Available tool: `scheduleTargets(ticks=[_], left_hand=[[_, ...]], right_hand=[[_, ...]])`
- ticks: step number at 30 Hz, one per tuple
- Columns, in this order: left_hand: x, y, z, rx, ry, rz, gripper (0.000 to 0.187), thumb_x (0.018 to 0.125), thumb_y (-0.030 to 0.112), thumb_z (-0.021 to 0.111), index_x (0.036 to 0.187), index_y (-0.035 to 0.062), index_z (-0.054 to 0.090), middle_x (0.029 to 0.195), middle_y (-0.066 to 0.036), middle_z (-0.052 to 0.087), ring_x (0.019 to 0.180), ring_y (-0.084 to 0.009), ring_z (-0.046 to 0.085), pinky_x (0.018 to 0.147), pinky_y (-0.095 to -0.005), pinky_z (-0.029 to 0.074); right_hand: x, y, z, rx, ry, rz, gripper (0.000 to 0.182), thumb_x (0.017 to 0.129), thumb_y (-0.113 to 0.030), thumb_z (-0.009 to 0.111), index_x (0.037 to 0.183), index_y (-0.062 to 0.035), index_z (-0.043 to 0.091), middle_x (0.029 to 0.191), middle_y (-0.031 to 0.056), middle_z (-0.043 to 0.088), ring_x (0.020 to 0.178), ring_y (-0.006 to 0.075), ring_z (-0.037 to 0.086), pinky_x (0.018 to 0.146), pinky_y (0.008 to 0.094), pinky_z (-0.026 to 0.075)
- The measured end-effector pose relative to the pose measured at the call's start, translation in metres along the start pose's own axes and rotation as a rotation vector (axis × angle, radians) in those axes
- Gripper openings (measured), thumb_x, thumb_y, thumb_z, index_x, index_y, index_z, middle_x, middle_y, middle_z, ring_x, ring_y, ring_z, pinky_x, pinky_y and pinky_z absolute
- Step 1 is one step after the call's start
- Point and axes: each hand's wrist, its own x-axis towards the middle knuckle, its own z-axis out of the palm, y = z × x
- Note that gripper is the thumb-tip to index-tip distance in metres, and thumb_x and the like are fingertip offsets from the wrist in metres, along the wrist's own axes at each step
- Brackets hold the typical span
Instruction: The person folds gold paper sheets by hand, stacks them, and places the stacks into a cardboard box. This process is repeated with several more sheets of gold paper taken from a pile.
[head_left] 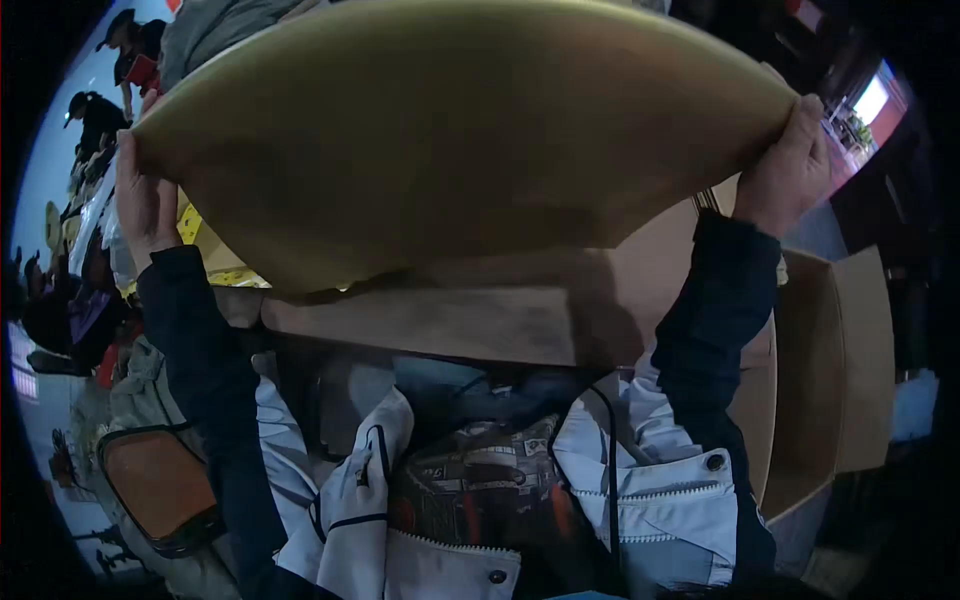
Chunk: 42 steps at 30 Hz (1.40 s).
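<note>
A large tan sheet, like paper or thin card, (450, 140) is stretched across the upper view and bows between my two hands. My left hand (150, 195) grips its left edge, with the thumb up at the corner. At the right edge my right hand (790, 175) is closed on the same sheet. Below the sheet's lower edge shows a brown cardboard surface (450, 318), partly hidden by the sheet. Yellow material with dark marks (190, 225) peeks out beside my left wrist.
An open cardboard box (810, 370) stands at the right. An orange-brown panel with a black rim (160, 485) lies at the lower left. People in dark clothes and caps (95, 125) are at the far left, beside piled goods. Grey cloth (215, 45) lies behind the sheet.
</note>
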Motion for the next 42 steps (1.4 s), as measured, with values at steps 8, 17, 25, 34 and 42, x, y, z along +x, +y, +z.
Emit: scheduleTargets(ticks=[8, 17, 25, 34, 42], left_hand=[[0.041, -0.072, -0.008, -0.171, -0.061, -0.211, 0.029, 0.094, 0.024, 0.059, 0.116, 0.0045, 0.059, 0.111, -0.007, 0.063, 0.107, -0.0179, 0.056, 0.099, -0.0332, 0.041], [0.003, -0.255, 0.029, 0.035, -0.058, -0.612, 0.021, 0.095, 0.024, 0.056, 0.106, 0.0065, 0.061, 0.101, -0.003, 0.062, 0.092, -0.0128, 0.058, 0.081, -0.0282, 0.049], [-0.031, -0.376, 0.01, 0.325, 0.012, -0.863, 0.035, 0.096, 0.032, 0.051, 0.111, 0.0011, 0.058, 0.101, -0.006, 0.061, 0.089, -0.0203, 0.057, 0.079, -0.0334, 0.047], [0.014, -0.447, -0.015, 0.551, -0.004, -0.86, 0.041, 0.095, 0.036, 0.051, 0.105, -0.0036, 0.059, 0.095, -0.009, 0.062, 0.087, -0.0234, 0.056, 0.074, -0.037, 0.046], [0.073, -0.495, -0.029, 1.884, -1.103, -0.012, 0.056, 0.091, 0.046, 0.052, 0.105, -0.0061, 0.064, 0.109, -0.02, 0.064, 0.098, -0.0358, 0.061, 0.083, -0.0401, 0.046]], right_hand=[[0.077, 0.097, -0.169, -0.443, 0.02, 0.199, 0.044, 0.09, -0.037, 0.062, 0.101, 0.0056, 0.065, 0.088, 0.0099, 0.064, 0.08, 0.0158, 0.06, 0.073, 0.0284, 0.047], [0.019, 0.136, -0.053, -0.972, -0.297, 0.381, 0.054, 0.088, -0.049, 0.051, 0.083, 0.0023, 0.068, 0.084, 0.0225, 0.066, 0.076, 0.0384, 0.061, 0.074, 0.045, 0.046], [-0.096, 0.254, -0.068, -1.03, -0.373, 0.858, 0.051, 0.089, -0.046, 0.047, 0.099, 0.0007, 0.065, 0.104, 0.0251, 0.062, 0.096, 0.0422, 0.058, 0.087, 0.0451, 0.045], [-0.001, 0.195, -0.161, -1.236, -0.304, 0.515, 0.045, 0.088, -0.045, 0.053, 0.104, -0.006, 0.067, 0.101, 0.017, 0.067, 0.095, 0.0356, 0.061, 0.081, 0.0434, 0.048], [-0.065, 0.17, -0.339, -1.447, 0.082, 0.906, 0.062, 0.09, -0.051, 0.048, 0.123, 0.001, 0.055, 0.115, 0.0212, 0.061, 0.108, 0.0353, 0.057, 0.092, 0.0408, 0.044]])
